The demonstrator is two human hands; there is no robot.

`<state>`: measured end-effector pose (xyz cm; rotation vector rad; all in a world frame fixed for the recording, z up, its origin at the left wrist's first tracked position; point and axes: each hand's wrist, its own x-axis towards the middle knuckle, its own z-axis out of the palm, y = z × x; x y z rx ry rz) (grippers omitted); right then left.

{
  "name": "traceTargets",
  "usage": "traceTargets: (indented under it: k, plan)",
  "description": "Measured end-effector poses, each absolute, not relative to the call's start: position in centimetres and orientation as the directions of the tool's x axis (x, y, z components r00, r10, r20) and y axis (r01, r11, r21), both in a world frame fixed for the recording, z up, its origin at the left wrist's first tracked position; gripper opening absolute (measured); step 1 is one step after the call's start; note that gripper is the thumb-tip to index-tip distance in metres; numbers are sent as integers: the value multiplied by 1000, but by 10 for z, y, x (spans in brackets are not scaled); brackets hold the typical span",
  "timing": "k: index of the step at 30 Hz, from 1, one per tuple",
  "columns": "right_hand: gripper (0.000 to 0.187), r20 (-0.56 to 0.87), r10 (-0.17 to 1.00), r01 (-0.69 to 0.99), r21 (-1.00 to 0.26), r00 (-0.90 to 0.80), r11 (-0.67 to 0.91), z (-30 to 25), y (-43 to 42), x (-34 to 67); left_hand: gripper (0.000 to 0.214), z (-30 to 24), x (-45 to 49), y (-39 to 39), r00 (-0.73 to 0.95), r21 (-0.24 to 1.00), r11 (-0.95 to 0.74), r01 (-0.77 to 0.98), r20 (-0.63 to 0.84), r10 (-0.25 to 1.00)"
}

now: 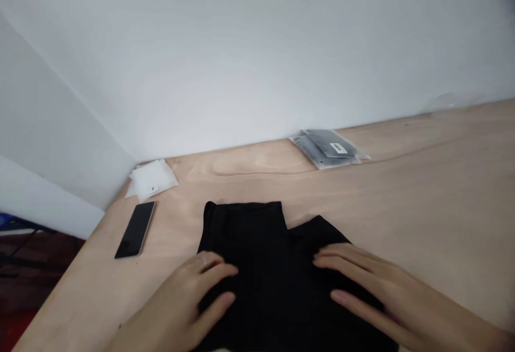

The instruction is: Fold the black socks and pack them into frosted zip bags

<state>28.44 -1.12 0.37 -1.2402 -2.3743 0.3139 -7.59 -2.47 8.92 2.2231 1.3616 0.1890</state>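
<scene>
A black garment (267,282), by its two leg-like ends a pair of shorts, lies spread on the table in front of me. Its left end is cut straight across, while the right one angles off, with a notch between them. On the garment's left side rests my left hand (197,293), a ring on one finger, its fingers apart. Over the right side lies my right hand (370,282) with fingers stretched out and thumb apart. Neither hand grips the cloth. The near part of the garment runs out of view at the bottom.
A phone (135,229) with a dark screen lies on the wooden table (434,180) at left. Behind it are white packets (154,179). Clear bags with dark contents (328,148) lie by the white wall (241,62). Clear plastic (450,101) sits at far right.
</scene>
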Motion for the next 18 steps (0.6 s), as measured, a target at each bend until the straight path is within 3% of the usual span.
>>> traceTargets:
  k: [4, 6, 10, 14, 18]
  plan:
    - [71, 257, 680, 650, -202, -687, 733, -9, 8, 274, 67, 37, -48, -3, 590, 342, -545, 765, -33, 807]
    - [85, 244, 682, 666, -157, -690, 729, -23, 10, 275, 79, 16, -47, 6, 582, 292, -551, 782, -24, 813]
    - [96, 228, 748, 735, -158, -623, 660, -41, 7, 283, 84, -3, -64, 14, 513, 233, -498, 835, -2, 859]
    - [92, 232, 759, 746, -158, -609, 647, -38, 5, 287, 87, -7, -80, 6, 437, 144, -442, 886, 64, 897]
    - [61, 265, 815, 791, -220, -515, 571, -20, 24, 274, 90, -7, -80, -7, 423, 70, -434, 898, 130, 897]
